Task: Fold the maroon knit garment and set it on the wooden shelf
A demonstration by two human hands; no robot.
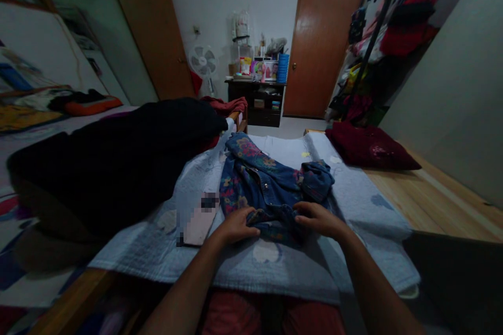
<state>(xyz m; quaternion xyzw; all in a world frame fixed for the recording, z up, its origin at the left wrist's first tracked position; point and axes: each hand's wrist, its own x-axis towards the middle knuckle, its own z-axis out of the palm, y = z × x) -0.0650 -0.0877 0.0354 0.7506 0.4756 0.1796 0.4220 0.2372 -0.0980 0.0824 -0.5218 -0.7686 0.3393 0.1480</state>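
Note:
A blue denim shirt [275,188] with a flower print lies partly bunched on a light blue quilted cloth [373,214]. Snap buttons run down its front, and one sleeve is crumpled at the right. My left hand [239,224] grips the shirt's near edge on the left side, thumb pointing inward. On the opposite side, my right hand [317,218] pinches the fabric between thumb and fingers. Some fingertips of both hands are hidden in the folds. Left of the shirt lies a pale flat phone-like thing [200,222], partly blurred out.
A large black garment [118,152] is heaped at the left. A folded maroon garment [371,145] rests on the wooden board [408,188] at the right. Further back stand a white fan [203,62], a dark cabinet [253,102] and a brown door [318,47].

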